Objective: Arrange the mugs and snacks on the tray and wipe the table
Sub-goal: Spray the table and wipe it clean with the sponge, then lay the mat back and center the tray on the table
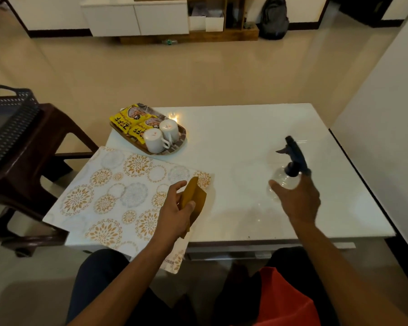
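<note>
Tray (181, 140), table's (245, 128) ten o'clock: mugs (154, 140), snacks (125, 118) loaded. Wiping step. Left hand (176, 208) grips cloth (193, 198); right hand (297, 198) grips sprayer (290, 170). Next, likely: mist, then wipe.

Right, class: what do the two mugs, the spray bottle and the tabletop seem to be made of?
Mugs: probably glazed ceramic, white and smooth.
Spray bottle: clear plastic, the table showing through it, with a dark plastic trigger head.
Tabletop: glossy white, maybe glass or lacquer; it mirrors light.
</note>
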